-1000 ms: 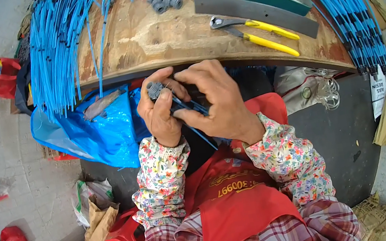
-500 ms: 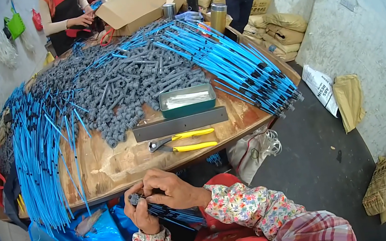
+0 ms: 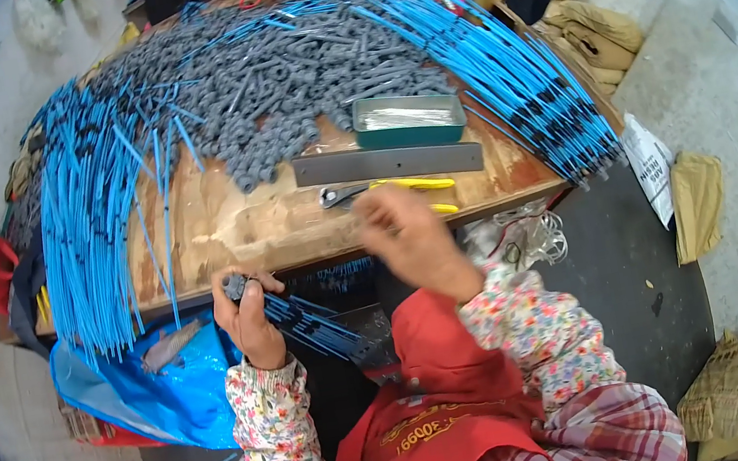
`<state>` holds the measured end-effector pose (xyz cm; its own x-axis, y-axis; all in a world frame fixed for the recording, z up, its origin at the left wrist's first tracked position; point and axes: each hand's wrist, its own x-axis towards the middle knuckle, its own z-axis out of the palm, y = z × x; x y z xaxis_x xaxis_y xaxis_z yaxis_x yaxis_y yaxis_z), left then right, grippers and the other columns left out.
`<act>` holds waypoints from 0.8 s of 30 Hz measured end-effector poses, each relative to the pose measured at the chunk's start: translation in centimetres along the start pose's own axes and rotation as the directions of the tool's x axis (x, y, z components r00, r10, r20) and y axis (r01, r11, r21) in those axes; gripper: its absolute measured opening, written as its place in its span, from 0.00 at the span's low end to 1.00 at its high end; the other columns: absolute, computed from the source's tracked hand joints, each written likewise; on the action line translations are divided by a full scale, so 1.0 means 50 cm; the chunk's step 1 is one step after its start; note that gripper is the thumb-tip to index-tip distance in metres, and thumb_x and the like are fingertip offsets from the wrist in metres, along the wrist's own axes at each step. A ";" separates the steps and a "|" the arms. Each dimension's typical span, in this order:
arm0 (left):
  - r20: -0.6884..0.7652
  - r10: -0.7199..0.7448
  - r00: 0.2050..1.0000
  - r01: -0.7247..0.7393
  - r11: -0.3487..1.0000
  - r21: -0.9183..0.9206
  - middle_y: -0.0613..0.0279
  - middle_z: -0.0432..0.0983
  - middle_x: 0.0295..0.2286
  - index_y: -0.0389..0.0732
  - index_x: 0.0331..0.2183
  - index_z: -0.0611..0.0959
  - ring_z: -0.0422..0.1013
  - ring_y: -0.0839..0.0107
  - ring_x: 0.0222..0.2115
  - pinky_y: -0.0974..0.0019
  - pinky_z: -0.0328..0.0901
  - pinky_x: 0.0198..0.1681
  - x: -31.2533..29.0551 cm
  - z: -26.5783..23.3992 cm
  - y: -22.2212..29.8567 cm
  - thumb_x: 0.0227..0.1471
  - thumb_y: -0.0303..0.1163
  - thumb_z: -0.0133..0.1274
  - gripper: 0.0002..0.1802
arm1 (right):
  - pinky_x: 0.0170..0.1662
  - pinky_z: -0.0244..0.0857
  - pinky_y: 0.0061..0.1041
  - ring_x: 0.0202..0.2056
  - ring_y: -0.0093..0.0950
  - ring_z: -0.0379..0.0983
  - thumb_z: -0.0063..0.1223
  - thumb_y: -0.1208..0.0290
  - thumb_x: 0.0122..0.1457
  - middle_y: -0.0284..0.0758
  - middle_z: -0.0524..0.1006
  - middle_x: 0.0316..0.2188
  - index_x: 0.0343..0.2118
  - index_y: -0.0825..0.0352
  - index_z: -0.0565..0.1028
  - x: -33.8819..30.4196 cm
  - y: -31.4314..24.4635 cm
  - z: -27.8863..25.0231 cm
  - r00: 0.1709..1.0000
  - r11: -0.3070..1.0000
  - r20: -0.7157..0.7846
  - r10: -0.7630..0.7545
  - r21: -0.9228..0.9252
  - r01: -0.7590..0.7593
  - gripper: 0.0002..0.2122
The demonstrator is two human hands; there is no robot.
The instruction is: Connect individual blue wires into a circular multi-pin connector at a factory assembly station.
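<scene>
Just below the front edge of the wooden table [image 3: 223,225], my left hand [image 3: 253,321] closes around a bundle [image 3: 298,321] of thin blue and dark rods, slanting down to the right and fanning slightly. Knobbly grey ends [image 3: 235,286] cluster at its top, against my thumb. My blurred right hand [image 3: 408,242] overlaps the yellow-handled pliers [image 3: 424,182]; I cannot tell whether it grips anything.

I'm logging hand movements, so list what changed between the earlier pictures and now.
The right hand has moved away from the bundle of blue tubes, forward and rightward, and now overlaps the pliers in view; contact is unclear. The left hand still holds the bundle.
</scene>
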<state>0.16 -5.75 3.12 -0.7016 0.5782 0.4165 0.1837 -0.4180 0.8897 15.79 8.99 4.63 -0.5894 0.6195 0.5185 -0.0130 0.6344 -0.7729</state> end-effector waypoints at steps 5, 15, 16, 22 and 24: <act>-0.010 0.006 1.000 -0.007 0.999 -0.044 0.56 0.68 0.23 0.34 0.34 0.68 0.66 0.69 0.22 0.69 0.64 0.29 -0.007 -0.020 0.006 0.51 0.32 0.43 0.11 | 0.38 0.60 0.33 0.35 0.40 0.65 0.58 0.76 0.44 0.40 0.70 0.33 0.30 0.68 0.68 0.021 0.043 -0.121 0.978 0.850 0.055 -0.204 -0.486 0.204 0.11; 0.010 -0.075 0.997 0.076 0.981 -0.180 0.55 0.68 0.21 0.34 0.33 0.68 0.67 0.69 0.19 0.70 0.64 0.25 -0.019 -0.056 -0.010 0.51 0.34 0.44 0.12 | 0.39 0.56 0.34 0.38 0.39 0.63 0.61 0.71 0.43 0.39 0.68 0.34 0.30 0.66 0.68 0.022 0.061 -0.176 0.955 0.687 0.155 -0.254 -0.666 0.291 0.14; 0.002 -0.063 0.998 0.062 0.982 -0.177 0.55 0.68 0.21 0.35 0.33 0.68 0.67 0.69 0.19 0.70 0.64 0.25 -0.016 -0.056 -0.012 0.51 0.34 0.44 0.12 | 0.39 0.57 0.34 0.38 0.39 0.63 0.61 0.71 0.43 0.39 0.68 0.35 0.30 0.66 0.67 0.021 0.054 -0.173 0.954 0.677 0.173 -0.244 -0.674 0.296 0.14; 0.041 -0.085 0.996 0.090 0.986 -0.138 0.55 0.69 0.20 0.35 0.32 0.69 0.67 0.70 0.18 0.71 0.63 0.23 -0.012 -0.046 -0.023 0.51 0.35 0.44 0.12 | 0.41 0.56 0.34 0.39 0.39 0.63 0.61 0.71 0.43 0.40 0.69 0.36 0.31 0.67 0.67 0.033 0.075 -0.190 0.973 0.639 0.125 -0.196 -0.736 0.223 0.15; 0.028 -0.047 0.999 0.050 0.991 -0.125 0.55 0.69 0.20 0.35 0.32 0.69 0.67 0.70 0.18 0.71 0.63 0.23 -0.009 -0.047 -0.017 0.50 0.35 0.44 0.12 | 0.41 0.56 0.34 0.39 0.39 0.63 0.60 0.70 0.44 0.40 0.69 0.36 0.31 0.67 0.67 0.021 0.073 -0.188 0.964 0.673 0.154 -0.216 -0.692 0.261 0.14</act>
<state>-1.31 -7.29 1.73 -0.6899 0.6166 0.3793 0.0610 -0.4727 0.8791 22.71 16.29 5.77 -0.6895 0.3890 0.6110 0.3963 0.9087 -0.1312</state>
